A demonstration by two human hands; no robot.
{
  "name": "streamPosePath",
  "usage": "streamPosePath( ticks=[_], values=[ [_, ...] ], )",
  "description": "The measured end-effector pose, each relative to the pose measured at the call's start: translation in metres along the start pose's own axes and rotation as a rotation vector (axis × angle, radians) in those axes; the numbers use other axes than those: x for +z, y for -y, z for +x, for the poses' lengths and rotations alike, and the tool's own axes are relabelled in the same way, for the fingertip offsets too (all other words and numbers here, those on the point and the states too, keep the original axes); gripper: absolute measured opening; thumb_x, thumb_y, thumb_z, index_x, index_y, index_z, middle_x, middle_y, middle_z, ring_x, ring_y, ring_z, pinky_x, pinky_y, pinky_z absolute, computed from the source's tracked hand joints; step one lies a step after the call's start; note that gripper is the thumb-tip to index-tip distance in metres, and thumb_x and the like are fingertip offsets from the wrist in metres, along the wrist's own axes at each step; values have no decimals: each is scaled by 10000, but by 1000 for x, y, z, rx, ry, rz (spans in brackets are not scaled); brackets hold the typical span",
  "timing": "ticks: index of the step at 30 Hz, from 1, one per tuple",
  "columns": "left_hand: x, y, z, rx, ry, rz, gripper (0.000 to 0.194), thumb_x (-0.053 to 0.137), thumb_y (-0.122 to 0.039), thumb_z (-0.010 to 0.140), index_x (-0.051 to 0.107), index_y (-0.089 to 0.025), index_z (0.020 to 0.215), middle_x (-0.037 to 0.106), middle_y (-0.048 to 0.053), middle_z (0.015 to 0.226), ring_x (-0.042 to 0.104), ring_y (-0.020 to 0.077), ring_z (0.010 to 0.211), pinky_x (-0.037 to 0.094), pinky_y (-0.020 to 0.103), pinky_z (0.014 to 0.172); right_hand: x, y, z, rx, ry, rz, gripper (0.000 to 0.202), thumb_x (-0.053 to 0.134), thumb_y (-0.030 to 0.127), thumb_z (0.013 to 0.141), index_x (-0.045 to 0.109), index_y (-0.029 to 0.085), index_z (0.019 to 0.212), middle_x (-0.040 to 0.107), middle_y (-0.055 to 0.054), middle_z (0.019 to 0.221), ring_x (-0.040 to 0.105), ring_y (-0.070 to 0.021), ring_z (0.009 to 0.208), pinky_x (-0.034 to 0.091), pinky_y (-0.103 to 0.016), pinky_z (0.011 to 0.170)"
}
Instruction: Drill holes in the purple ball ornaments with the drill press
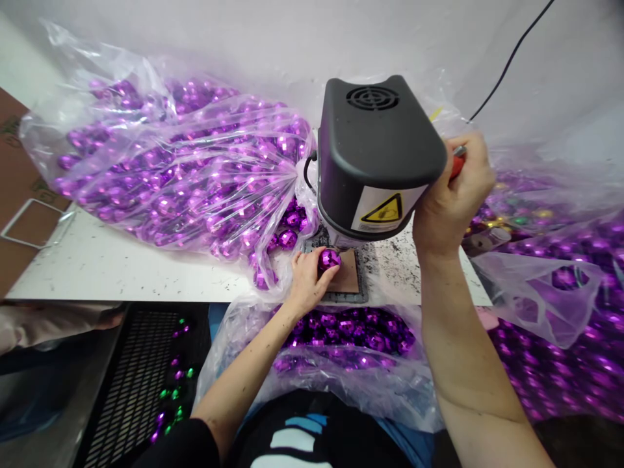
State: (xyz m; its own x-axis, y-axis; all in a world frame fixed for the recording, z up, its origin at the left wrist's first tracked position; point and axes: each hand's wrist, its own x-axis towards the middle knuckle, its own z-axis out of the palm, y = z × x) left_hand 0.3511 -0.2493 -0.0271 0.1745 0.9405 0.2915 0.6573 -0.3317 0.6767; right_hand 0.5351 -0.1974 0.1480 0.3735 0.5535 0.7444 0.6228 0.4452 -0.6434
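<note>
Under the black machine (380, 136), my left hand (308, 276) holds a shiny purple faceted ball (330, 259) between thumb and fingers. The ball is over a brown pad (348, 276) on the machine's base, just below the machine's tip. My right hand (455, 188) is closed around a red handle (457, 164) at the machine's right side. Below the table edge, an open plastic bag (341, 361) of purple balls lies across my lap.
A big clear bag (195, 175) of purple balls covers the left of the white table (146, 270). More bagged balls (550, 364) are at the right. A black mesh crate (141, 383) with small green and purple balls stands lower left, near another person's arm (53, 322).
</note>
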Motion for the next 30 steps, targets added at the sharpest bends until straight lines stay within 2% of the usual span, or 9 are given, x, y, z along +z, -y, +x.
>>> streamPosePath(
  ticks=[3,11,17,24,27,30],
  values=[
    [2,-2,-1,87,0,54,420,626,-397,969,546,-226,1345,684,97,1237,603,262,1164,258,534,1206,0,0,0,2,-3,0,634,324,778,896,482,174,790,389,53,673,423,-56,662,433,-260,703],
    [6,-2,-1,112,30,49,434,658,-372,950,531,-220,1336,650,104,1277,576,267,1231,236,528,1231,0,1,-1,-16,-10,9,615,331,748,921,486,169,783,383,51,671,410,-54,655,380,-251,672],
    [17,-6,2,25,18,-8,374,650,-390,955,526,-228,1268,658,90,1208,584,261,1184,228,550,1235,1,1,-1,-11,-15,8,617,341,751,919,501,172,776,447,40,680,429,-58,657,379,-250,655],
    [23,-9,3,57,6,147,384,691,-389,927,541,-216,1236,653,76,1131,578,270,1166,159,598,1256,1,-3,2,-17,-15,24,646,387,772,889,519,148,791,435,60,661,412,-32,641,367,-214,648],
    [21,-8,2,77,13,160,393,694,-381,923,534,-221,1243,638,79,1153,567,267,1183,158,587,1260,-2,-2,0,-51,-13,5,614,392,729,919,525,141,799,422,62,664,399,-26,640,369,-207,649],
    [20,-6,2,96,23,135,388,681,-372,932,522,-221,1252,631,77,1163,565,255,1179,173,570,1259,-10,0,-9,-100,-30,-34,515,428,618,970,535,141,806,410,60,664,397,-22,619,354,-194,614]
  ],
)
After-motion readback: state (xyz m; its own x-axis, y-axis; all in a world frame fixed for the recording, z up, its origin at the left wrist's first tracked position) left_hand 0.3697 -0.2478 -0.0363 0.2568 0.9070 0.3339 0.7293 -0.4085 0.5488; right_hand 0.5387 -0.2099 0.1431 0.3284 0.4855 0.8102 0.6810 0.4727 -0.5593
